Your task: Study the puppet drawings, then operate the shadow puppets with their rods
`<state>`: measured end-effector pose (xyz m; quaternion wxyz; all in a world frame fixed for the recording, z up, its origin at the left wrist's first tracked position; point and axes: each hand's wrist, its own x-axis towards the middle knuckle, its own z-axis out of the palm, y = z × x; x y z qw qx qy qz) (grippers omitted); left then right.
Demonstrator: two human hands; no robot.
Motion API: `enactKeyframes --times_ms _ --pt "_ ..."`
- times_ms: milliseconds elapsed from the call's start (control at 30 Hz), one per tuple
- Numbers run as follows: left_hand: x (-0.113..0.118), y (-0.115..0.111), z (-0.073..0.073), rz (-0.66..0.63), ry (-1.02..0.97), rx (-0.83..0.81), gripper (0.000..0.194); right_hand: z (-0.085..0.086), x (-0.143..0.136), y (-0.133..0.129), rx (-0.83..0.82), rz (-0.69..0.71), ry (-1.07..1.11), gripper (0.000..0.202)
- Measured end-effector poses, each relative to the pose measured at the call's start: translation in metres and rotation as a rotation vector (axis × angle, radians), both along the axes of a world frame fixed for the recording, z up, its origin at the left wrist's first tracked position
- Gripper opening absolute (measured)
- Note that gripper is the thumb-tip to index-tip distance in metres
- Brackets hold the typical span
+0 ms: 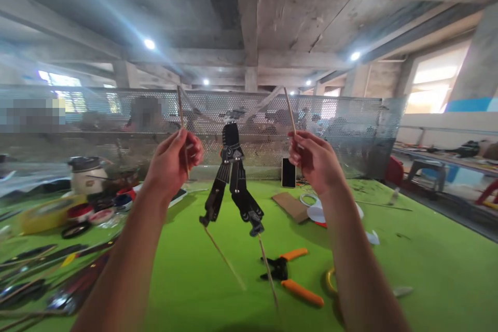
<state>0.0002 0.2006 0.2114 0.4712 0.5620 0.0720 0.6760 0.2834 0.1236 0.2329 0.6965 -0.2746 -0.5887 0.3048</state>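
Observation:
A jointed, flat black puppet [231, 137] hangs upright above the green tabletop, between my two hands. My left hand [171, 161] is closed around a thin wooden stick [180, 106]. Another thin stick [290, 109] is pinched in the fingers of my right hand [317, 161]. From the tops of both sticks, pale see-through strips slope inward to the puppet's grey top. Its two legs are spread, and a thin rod slants down from the left foot [204, 221] and another from the right foot [257, 225]. The rods' lower ends are blurred.
Orange-handled pliers [302, 293] lie below the puppet, beside a yellow ring [330, 281]. Farther back are brown cardboard [291, 206] and an upright phone [288, 173]. Tools, small pots and a lidded jar [87, 176] crowd the left. A perforated metal screen [350, 135] borders the far edge.

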Motion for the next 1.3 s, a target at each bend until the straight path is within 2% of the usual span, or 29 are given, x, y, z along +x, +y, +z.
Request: enactKeyframes --times_ms 100,167,267,333,467,633,833,1033,1100,1233,1300 --pt "-0.008 0.003 0.002 0.004 0.014 0.03 0.024 -0.003 0.003 0.008 -0.031 0.015 0.035 0.011" --pt "-0.011 0.011 -0.002 0.05 0.062 0.017 0.023 -0.006 0.005 0.014 -0.067 -0.009 0.013 0.012" --pt "-0.015 0.028 -0.01 0.277 0.071 -0.031 0.021 -0.01 0.01 0.022 -0.06 -0.121 0.004 0.013" --pt "-0.018 0.038 -0.015 0.357 0.054 -0.063 0.021 -0.013 0.014 0.028 -0.03 -0.153 0.036 0.015" --pt "-0.019 0.041 -0.016 0.283 0.072 -0.082 0.023 -0.016 0.018 0.035 -0.086 -0.06 0.026 0.019" --pt "-0.014 0.044 -0.019 0.3 0.062 -0.112 0.031 -0.017 0.003 0.033 -0.13 0.129 0.046 0.019" --pt "-0.011 0.063 -0.032 0.464 0.076 -0.131 0.041 -0.014 -0.019 0.02 -0.123 0.271 -0.002 0.013" --pt "-0.001 0.069 -0.036 0.513 0.217 -0.067 0.043 -0.016 -0.036 0.02 -0.186 0.293 0.019 0.016" --pt "0.01 0.064 -0.035 0.508 0.24 -0.043 0.041 -0.019 -0.043 0.023 -0.186 0.275 0.043 0.017" --pt "0.033 0.046 -0.032 0.312 0.201 -0.036 0.035 -0.028 -0.055 0.032 -0.19 0.249 0.06 0.02" --pt "0.039 0.036 -0.031 0.245 0.273 -0.03 0.026 -0.032 -0.06 0.036 -0.202 0.221 0.059 0.02"
